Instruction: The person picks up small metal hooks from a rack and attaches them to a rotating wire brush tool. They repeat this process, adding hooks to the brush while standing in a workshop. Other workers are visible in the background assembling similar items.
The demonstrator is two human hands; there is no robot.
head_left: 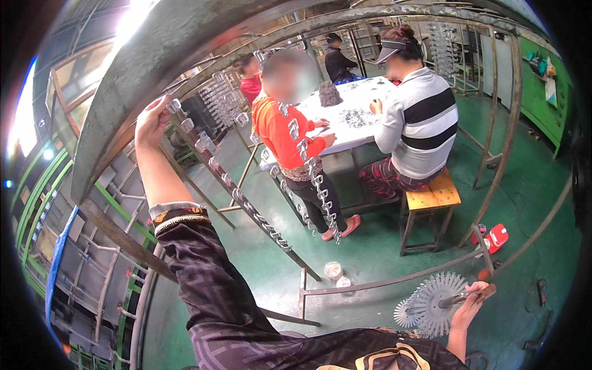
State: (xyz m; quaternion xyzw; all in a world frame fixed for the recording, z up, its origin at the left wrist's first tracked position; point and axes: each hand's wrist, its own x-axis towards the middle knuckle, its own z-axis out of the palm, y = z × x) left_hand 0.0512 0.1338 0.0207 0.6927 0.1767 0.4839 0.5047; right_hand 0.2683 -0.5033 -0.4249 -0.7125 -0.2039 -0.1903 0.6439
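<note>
My left hand (pixel 153 121) is raised at the upper left, its fingers closed at the top end of a row of small shiny metal pieces (pixel 213 161) under the metal rack's top bar (pixel 203 71). The fingertips hide what exactly they pinch. The row slopes down to the right along a rack post. Low on the right, my right hand (pixel 470 308) grips a rod with a brown end (pixel 487 292). Round fans of flat silvery pieces (pixel 441 301) spread out around this rod. More metal pieces hang in a strand (pixel 316 179) in the middle.
Beyond the rack, a person in orange (pixel 277 132) stands and a person in a striped sweater (pixel 425 123) sits on a wooden stool (pixel 433 191) at a white-covered table (pixel 345 139). A red container (pixel 495 238) and a small white tub (pixel 333 270) stand on the green floor.
</note>
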